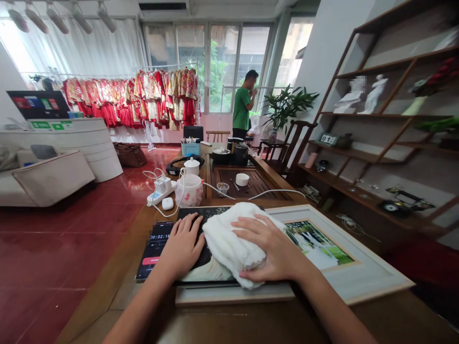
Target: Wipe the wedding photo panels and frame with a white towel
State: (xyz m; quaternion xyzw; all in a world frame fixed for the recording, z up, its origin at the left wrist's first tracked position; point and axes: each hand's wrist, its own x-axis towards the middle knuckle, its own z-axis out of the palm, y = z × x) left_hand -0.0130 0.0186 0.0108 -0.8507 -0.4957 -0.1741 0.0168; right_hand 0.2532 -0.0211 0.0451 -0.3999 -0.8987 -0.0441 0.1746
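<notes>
A bunched white cloth [229, 239] lies under my right hand [274, 243], whose fingers curl over its top and side. Beneath the cloth is a dark flat panel with a pale printed shape [210, 271], much of it covered. My left hand [184, 243] rests flat on the panel's left part, fingers spread, holding nothing. Under the panel and out to the right extends a white picture frame [362, 258] with a photo [315, 243] set in it. Just left of my left hand, a phone [152, 253] shows a running timer.
Beyond the panel stand a bagged plastic tub [189, 190], a lidded white mug [191, 166], a power strip [161, 190] with cables, and a tea tray [247, 184] with a white cup [242, 179]. A person in a green shirt [242, 105] stands by the windows. Shelves [376, 157] line the right.
</notes>
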